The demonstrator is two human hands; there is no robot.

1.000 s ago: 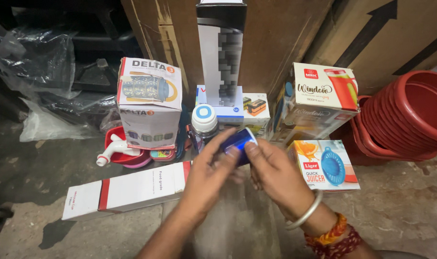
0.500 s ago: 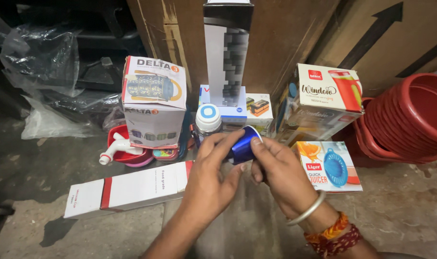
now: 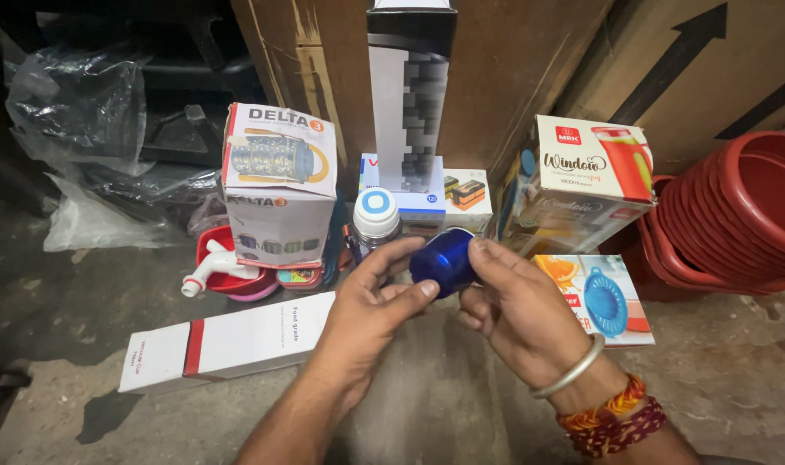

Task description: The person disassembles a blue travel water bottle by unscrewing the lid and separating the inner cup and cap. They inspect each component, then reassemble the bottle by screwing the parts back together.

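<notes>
Both my hands hold a small shiny blue cup-like container [image 3: 441, 258] in the middle of the view, above the concrete floor. My left hand [image 3: 375, 297] grips its left side with thumb and fingers. My right hand [image 3: 517, 306], with a metal bangle and red-orange threads at the wrist, pinches its right rim. Just behind it stands a clear bottle with a white and blue cap [image 3: 377, 215].
A long white box [image 3: 229, 344] lies on the floor at left. Behind stand a jug carton [image 3: 276, 194], a tall grey-black box [image 3: 409, 95], a red jug carton [image 3: 582, 185], a flat juicer box [image 3: 595, 297], stacked red tubs [image 3: 737, 215], a white tap [image 3: 207, 271] and plastic bags [image 3: 82, 112].
The blue container has been turned in my hands, so its rounded side now faces me, and the hands have risen slightly. The boxes have not moved.
</notes>
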